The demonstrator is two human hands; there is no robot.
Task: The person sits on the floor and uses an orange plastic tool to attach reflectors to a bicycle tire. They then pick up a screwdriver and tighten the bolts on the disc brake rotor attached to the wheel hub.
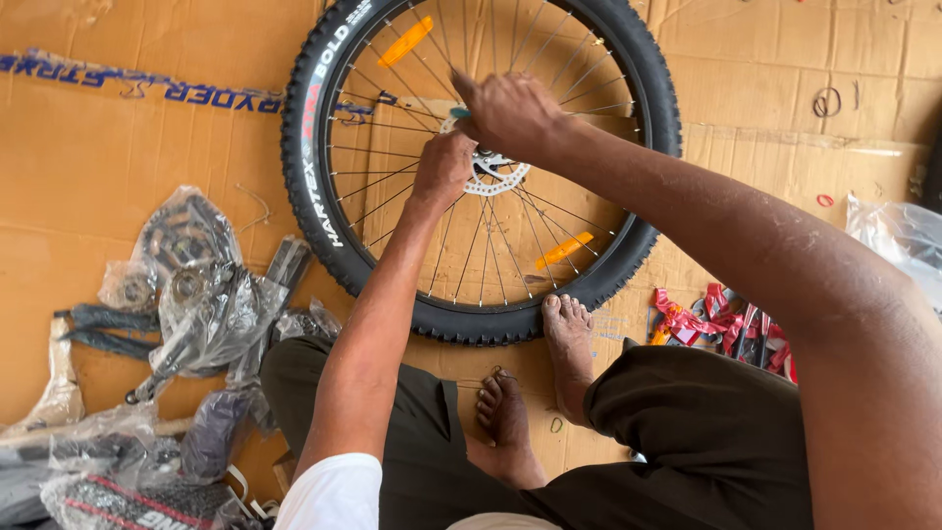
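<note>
A bicycle wheel with a knobby black tyre, thin spokes and orange reflectors lies flat on cardboard. A silver disc rotor sits at its hub. My left hand rests in a fist at the hub, pressing beside the rotor. My right hand is closed around a small tool with a teal handle, held over the hub just above the left hand. What the left hand grips, if anything, is hidden. My bare feet touch the near edge of the tyre.
Flattened cardboard covers the floor. Bicycle parts wrapped in clear plastic lie at the left, more bagged parts at the lower left. Red wrappers and small tools lie at the right, a plastic bag at the far right.
</note>
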